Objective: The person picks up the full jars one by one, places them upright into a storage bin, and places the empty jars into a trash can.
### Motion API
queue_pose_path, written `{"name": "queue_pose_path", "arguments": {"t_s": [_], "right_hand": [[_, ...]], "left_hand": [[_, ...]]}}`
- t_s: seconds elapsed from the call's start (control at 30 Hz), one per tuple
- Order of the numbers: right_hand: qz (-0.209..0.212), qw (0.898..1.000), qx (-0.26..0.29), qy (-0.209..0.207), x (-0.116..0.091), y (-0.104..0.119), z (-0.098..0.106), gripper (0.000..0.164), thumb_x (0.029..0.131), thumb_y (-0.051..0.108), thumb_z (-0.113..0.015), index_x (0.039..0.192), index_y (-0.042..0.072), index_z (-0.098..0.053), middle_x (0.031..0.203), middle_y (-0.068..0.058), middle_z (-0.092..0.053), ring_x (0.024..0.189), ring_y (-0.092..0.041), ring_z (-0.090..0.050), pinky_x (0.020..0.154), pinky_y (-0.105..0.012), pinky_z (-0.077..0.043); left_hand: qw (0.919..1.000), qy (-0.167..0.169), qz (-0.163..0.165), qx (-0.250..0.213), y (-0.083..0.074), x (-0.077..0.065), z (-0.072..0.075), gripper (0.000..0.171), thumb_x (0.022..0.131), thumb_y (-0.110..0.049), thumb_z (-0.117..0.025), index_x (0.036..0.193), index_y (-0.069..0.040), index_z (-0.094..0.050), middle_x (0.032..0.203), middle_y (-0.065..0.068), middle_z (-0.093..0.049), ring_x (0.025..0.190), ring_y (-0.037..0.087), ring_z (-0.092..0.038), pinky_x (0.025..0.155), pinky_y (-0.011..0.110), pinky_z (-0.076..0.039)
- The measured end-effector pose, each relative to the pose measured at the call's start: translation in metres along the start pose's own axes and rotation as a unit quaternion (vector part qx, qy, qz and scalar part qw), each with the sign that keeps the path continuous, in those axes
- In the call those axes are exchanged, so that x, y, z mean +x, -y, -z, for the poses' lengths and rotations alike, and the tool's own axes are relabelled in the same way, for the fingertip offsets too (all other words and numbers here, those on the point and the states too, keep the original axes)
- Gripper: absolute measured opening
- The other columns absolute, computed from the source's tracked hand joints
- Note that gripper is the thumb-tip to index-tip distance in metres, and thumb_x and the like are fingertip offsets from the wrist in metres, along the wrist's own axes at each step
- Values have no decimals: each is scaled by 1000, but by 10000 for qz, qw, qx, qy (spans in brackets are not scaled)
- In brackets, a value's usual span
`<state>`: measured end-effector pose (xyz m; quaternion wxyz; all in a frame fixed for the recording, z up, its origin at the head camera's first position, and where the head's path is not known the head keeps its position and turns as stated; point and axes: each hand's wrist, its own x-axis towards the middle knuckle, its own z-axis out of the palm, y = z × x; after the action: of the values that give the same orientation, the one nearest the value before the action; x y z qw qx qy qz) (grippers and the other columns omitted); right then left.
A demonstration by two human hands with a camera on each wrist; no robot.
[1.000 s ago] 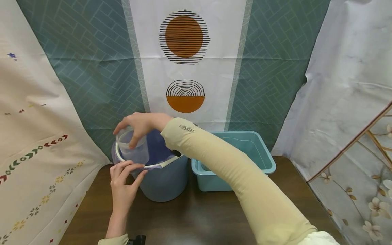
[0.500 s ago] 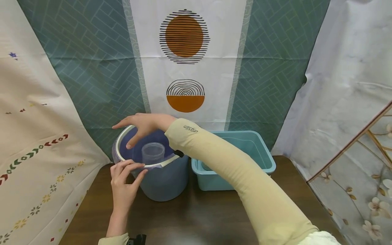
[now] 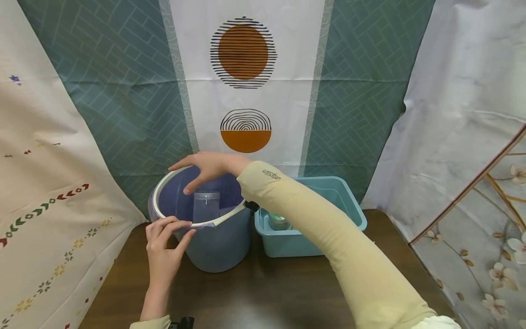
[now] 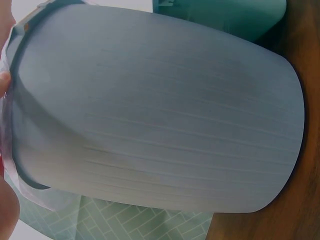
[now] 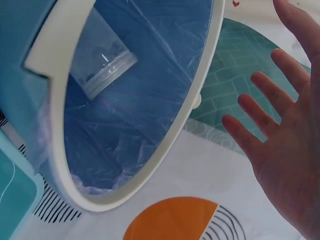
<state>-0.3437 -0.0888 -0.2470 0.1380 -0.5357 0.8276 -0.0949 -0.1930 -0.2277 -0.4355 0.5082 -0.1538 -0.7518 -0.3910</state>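
A blue-grey trash can (image 3: 218, 253) with a white rim ring (image 5: 200, 80) and a thin bag liner stands on the table. Inside it lies a clear plastic jar (image 3: 207, 208), also visible through the mouth in the right wrist view. My left hand (image 3: 166, 240) pinches the near left part of the rim. Above the opening hovers my right hand (image 3: 211, 168), its fingers spread and holding nothing. From the right wrist view, the right hand (image 5: 290, 120) is apart from the rim. The can's side (image 4: 160, 110) fills most of the left wrist view.
Right of the can stands a teal plastic basin (image 3: 316, 242). A jar with some green on it (image 3: 278, 222) sits inside, partly hidden by the right sleeve (image 3: 324, 228). Patterned cloths hang behind and at both sides of the brown table (image 3: 246, 297).
My right hand has let go of the clear jar, which dropped into the trash can. That hand then shifted a little to the right. The left hand stays on the rim.
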Motion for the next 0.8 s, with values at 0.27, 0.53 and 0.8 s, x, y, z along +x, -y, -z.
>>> {"name": "queue_pose_path", "arguments": {"t_s": [0.27,0.53,0.8], "right_hand": [[-107,9996,97,-225,-16,-12,0,76,89,49,-68,154,28,-34,161,5,-33,150,-15,-29,123,-37,-26],[-142,9981,395,-448,-35,-24,0,72,91,46,-67,153,26,-37,161,3,-34,150,-16,-30,123,-37,-27],[-259,9912,775,-1044,-67,-39,-9,66,91,44,-65,151,27,-42,159,4,-38,147,-18,-35,120,-45,-31]], "left_hand": [[10000,12,-61,-69,3,-1,1,34,60,5,-86,90,-5,-76,97,18,-61,109,4,-41,99,19,-26],[9999,37,-95,-96,2,1,3,22,72,-11,-86,91,-5,-76,96,16,-61,107,4,-43,98,20,-27],[9998,72,-175,-26,1,3,3,21,79,-22,-83,91,-6,-76,95,15,-61,106,6,-45,99,20,-27]]}}
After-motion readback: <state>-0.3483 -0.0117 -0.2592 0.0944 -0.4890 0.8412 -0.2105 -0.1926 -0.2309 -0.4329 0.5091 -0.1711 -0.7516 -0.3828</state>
